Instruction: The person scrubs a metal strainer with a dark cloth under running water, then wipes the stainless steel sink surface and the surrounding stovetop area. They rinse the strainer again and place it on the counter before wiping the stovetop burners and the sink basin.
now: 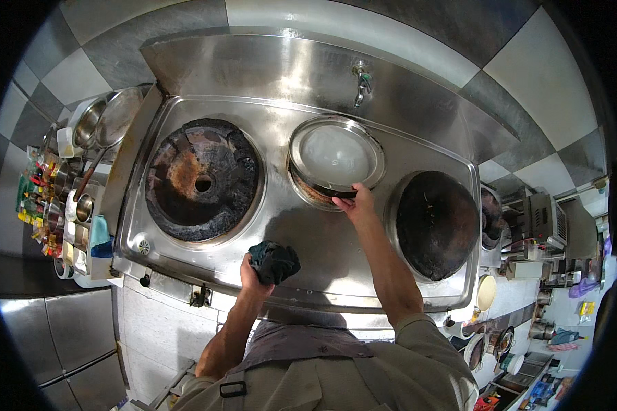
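My left hand [255, 275] is closed around a crumpled dark cloth [275, 262], held over the front of the stainless steel stove top [319, 251]. With the fingers and thumb of my right hand [359, 202] I grip the near rim of a round metal pot [292, 149]. Cloudy whitish liquid [337, 154] appears to fill the pot. It sits at the middle ring, tilted or slightly off centre, and a rusty brown edge shows beneath it. Whether its base rests fully on the ring is hidden.
A charred wok burner [203, 180] lies left of the pot, and a blackened wok [437, 226] covers the right one. From the steel backsplash a tap [362, 85] juts out behind the pot. Strainers [118, 118] and seasoning containers crowd the left side. Control knobs [200, 295] line the front edge.
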The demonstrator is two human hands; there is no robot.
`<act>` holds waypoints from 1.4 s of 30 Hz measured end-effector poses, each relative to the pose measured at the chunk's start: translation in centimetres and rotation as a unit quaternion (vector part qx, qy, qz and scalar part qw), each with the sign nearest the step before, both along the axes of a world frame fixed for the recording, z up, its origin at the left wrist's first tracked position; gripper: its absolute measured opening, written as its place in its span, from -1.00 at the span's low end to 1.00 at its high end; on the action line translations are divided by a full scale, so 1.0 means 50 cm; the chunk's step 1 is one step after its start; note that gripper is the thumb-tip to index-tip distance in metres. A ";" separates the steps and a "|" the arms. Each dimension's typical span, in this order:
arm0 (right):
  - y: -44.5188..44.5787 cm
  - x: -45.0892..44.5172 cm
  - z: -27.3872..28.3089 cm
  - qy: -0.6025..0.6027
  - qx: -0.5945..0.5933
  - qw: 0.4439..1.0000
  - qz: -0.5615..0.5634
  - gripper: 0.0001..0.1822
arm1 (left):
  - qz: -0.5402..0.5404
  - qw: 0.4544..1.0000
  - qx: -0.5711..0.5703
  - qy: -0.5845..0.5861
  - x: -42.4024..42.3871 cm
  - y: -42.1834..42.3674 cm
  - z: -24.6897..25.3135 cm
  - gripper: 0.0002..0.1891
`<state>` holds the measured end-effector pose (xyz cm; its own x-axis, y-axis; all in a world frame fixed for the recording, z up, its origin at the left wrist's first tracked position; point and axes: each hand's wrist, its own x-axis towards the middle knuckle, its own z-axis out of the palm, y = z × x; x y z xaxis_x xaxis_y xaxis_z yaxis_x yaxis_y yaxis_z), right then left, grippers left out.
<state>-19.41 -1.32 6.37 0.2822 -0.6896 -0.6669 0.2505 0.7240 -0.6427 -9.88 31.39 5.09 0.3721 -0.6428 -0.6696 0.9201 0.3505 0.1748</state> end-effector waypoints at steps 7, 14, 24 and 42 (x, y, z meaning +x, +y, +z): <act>-0.017 0.002 0.047 -0.021 0.013 1.000 0.007 -0.55 | 0.000 1.000 0.016 -0.006 -0.005 0.030 -0.007 -0.47; -0.131 0.036 0.202 -0.044 -0.021 0.998 0.032 -0.55 | 0.019 0.999 -0.025 -0.018 -0.016 0.005 -0.012 -0.47; -0.252 0.090 0.217 -0.073 -0.011 0.997 -0.009 -0.52 | -0.010 0.999 -0.041 -0.027 -0.041 -0.029 0.060 -0.49; -0.269 0.139 0.294 -0.056 -0.032 0.994 -0.083 -0.54 | 0.016 0.998 -0.048 -0.037 -0.052 0.010 0.033 -0.47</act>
